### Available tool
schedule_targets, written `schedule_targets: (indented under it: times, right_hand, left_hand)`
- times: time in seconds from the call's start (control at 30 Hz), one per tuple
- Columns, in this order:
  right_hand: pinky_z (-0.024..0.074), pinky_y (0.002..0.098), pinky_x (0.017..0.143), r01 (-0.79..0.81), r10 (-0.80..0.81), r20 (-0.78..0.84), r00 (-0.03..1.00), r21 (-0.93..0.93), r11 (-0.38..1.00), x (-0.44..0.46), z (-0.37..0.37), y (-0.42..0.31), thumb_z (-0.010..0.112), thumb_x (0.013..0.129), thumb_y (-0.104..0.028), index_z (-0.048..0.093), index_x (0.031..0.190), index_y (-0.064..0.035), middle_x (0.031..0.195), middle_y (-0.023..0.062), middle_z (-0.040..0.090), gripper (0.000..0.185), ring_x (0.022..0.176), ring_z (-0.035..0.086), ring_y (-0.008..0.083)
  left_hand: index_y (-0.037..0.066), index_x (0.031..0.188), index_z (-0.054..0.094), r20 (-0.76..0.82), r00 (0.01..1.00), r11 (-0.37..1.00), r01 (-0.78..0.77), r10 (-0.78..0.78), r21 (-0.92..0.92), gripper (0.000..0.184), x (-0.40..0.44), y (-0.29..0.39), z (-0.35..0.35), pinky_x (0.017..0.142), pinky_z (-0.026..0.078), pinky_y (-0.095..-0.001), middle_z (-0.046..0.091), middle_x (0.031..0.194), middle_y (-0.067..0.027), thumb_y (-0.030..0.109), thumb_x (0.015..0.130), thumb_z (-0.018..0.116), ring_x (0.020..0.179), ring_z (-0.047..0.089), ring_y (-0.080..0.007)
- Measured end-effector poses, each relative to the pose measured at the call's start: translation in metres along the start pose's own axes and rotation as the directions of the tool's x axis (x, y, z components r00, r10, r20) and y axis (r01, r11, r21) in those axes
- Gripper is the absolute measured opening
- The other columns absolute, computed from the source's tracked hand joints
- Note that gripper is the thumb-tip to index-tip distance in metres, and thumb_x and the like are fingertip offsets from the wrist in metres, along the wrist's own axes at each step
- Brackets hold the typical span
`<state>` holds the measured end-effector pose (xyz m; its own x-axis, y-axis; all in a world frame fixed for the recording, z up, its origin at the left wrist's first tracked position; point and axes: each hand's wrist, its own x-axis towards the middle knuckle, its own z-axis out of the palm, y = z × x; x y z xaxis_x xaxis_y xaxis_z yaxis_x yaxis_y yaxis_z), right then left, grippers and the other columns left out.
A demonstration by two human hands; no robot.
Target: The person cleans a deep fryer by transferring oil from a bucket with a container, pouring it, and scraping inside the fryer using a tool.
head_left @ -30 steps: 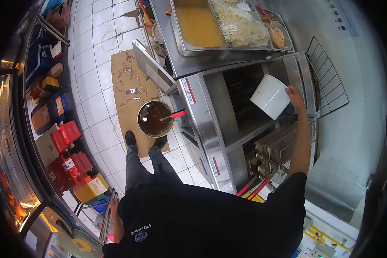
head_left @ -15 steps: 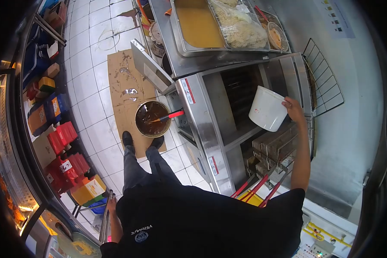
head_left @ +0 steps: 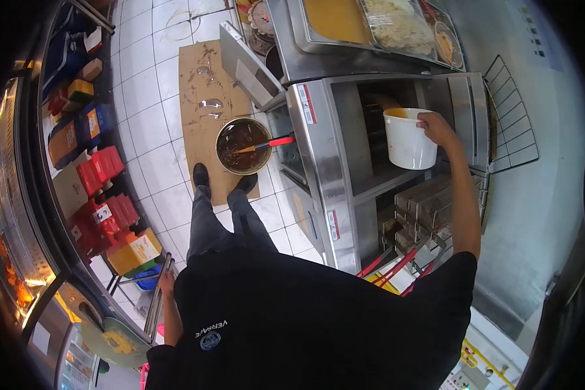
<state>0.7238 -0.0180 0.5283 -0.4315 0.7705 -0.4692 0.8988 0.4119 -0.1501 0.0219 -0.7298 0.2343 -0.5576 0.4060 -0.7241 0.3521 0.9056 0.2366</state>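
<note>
My right hand [head_left: 439,130] grips the rim of a white plastic bucket [head_left: 411,143], held over an open vat of the steel fryer [head_left: 335,162]. Yellow-orange liquid shows inside the bucket's mouth, and a blurred brownish streak lies just past its rim over the vat. Low on the left, my left hand [head_left: 167,281] is closed around a metal rail [head_left: 156,305]; its fingers show only in part. On the floor by my feet stands a round pot [head_left: 244,146] of dark brown liquid. A brush-like tool with a red and black handle [head_left: 276,143] rests across its rim.
Wire fry baskets [head_left: 429,208] with red handles sit in the nearer vat. A fryer door [head_left: 247,65] stands open over flattened cardboard [head_left: 198,143]. Food trays [head_left: 400,29] are on the far counter, a wire rack [head_left: 513,123] hangs right, and red boxes [head_left: 101,166] line the left shelf.
The bucket has turned in my right hand, its mouth now facing the vat's far side, showing orange liquid. My view has shifted slightly. My left hand stays at the rail.
</note>
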Motion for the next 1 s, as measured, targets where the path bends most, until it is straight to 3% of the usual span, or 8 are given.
schedule_targets:
  times: [0.27, 0.43, 0.5, 0.53, 0.67, 0.87, 0.93, 1.0]
  right_hand:
    - [0.0434, 0.0387, 0.069, -0.135, 0.157, -0.144, 0.977, 0.153, 0.979, -0.047, -0.002, -0.019, 0.060, 0.087, -0.010, 0.055, 0.087, 0.0033, 0.078, 0.0235, 0.057, 0.014, 0.073, 0.054, 0.0388]
    - [0.0376, 0.0302, 0.061, -0.268, 0.341, -0.251, 0.906, 0.284, 0.921, -0.093, -0.012, -0.022, 0.057, 0.093, -0.015, 0.053, 0.087, 0.0024, 0.067, 0.0096, 0.045, 0.019, 0.064, 0.042, 0.0144]
    - [0.0367, 0.0295, 0.060, -0.285, 0.367, -0.306, 0.878, 0.283, 0.916, -0.110, -0.014, -0.024, 0.056, 0.094, -0.016, 0.053, 0.087, 0.0020, 0.066, 0.0071, 0.044, 0.019, 0.064, 0.040, 0.0130]
    - [0.0358, 0.0287, 0.059, -0.292, 0.382, -0.356, 0.853, 0.281, 0.914, -0.118, -0.015, -0.023, 0.055, 0.095, -0.017, 0.054, 0.086, 0.0016, 0.066, 0.0045, 0.042, 0.020, 0.064, 0.039, 0.0117]
    - [0.0351, 0.0280, 0.059, -0.320, 0.473, -0.354, 0.807, 0.410, 0.854, -0.146, -0.014, 0.001, 0.053, 0.096, -0.019, 0.055, 0.085, 0.0005, 0.067, -0.0003, 0.045, 0.022, 0.064, 0.039, 0.0101]
    - [0.0413, 0.0244, 0.061, -0.399, 0.638, -0.296, 0.711, 0.577, 0.713, -0.168, 0.003, 0.028, 0.050, 0.097, -0.036, 0.061, 0.094, -0.0075, 0.076, -0.0035, 0.055, 0.031, 0.066, 0.049, 0.0072]
    - [0.0425, 0.0249, 0.062, -0.424, 0.750, -0.207, 0.628, 0.718, 0.552, -0.173, 0.015, 0.041, 0.048, 0.097, -0.038, 0.060, 0.102, -0.0099, 0.084, -0.0032, 0.057, 0.031, 0.073, 0.051, 0.0085]
    - [0.0428, 0.0260, 0.062, -0.409, 0.817, -0.132, 0.562, 0.814, 0.412, -0.173, 0.032, 0.060, 0.047, 0.098, -0.038, 0.058, 0.108, -0.0105, 0.090, -0.0024, 0.057, 0.031, 0.077, 0.052, 0.0099]
  left_hand:
    - [-0.004, 0.079, 0.058, 0.105, 0.994, 0.999, 0.032, -0.032, 0.002, 0.041, 0.004, 0.024, -0.004, 0.068, 0.047, -0.0416, 0.060, 0.071, -0.0178, 0.037, 0.086, 0.058, 0.070, 0.061, -0.0299]
    - [-0.003, 0.082, 0.060, 0.054, 0.999, 0.999, -0.005, 0.008, -0.049, 0.040, 0.041, -0.001, 0.005, 0.070, 0.048, -0.0388, 0.063, 0.076, -0.0182, 0.036, 0.086, 0.058, 0.072, 0.061, -0.0285]
    - [-0.004, 0.085, 0.063, -0.034, 0.942, 0.941, -0.331, 0.334, 0.063, 0.040, 0.050, -0.003, 0.002, 0.072, 0.048, -0.0383, 0.065, 0.080, -0.0199, 0.036, 0.086, 0.058, 0.076, 0.064, -0.0302]
    - [-0.004, 0.085, 0.063, -0.026, 0.938, 0.937, -0.344, 0.346, 0.062, 0.040, 0.054, -0.001, 0.001, 0.072, 0.048, -0.0383, 0.065, 0.080, -0.0199, 0.036, 0.086, 0.058, 0.076, 0.064, -0.0302]
    - [-0.008, 0.087, 0.062, 0.103, 0.984, 0.988, -0.148, 0.144, 0.034, 0.050, 0.052, 0.032, -0.020, 0.076, 0.047, -0.0445, 0.065, 0.084, -0.0251, 0.041, 0.087, 0.055, 0.084, 0.062, -0.0403]
    - [-0.007, 0.085, 0.063, 0.096, 0.994, 0.998, -0.060, 0.057, 0.024, 0.050, 0.052, 0.049, -0.025, 0.076, 0.047, -0.0429, 0.065, 0.082, -0.0232, 0.042, 0.089, 0.055, 0.081, 0.063, -0.0373]
    - [-0.007, 0.085, 0.063, 0.126, 0.992, 0.999, -0.001, -0.005, 0.049, 0.050, 0.051, 0.052, -0.028, 0.075, 0.047, -0.0422, 0.065, 0.080, -0.0223, 0.042, 0.089, 0.055, 0.080, 0.062, -0.0360]
    - [-0.007, 0.085, 0.063, 0.049, 0.994, 0.995, -0.095, 0.096, -0.026, 0.048, 0.050, 0.042, -0.026, 0.075, 0.047, -0.0417, 0.065, 0.080, -0.0220, 0.040, 0.089, 0.056, 0.079, 0.063, -0.0341]
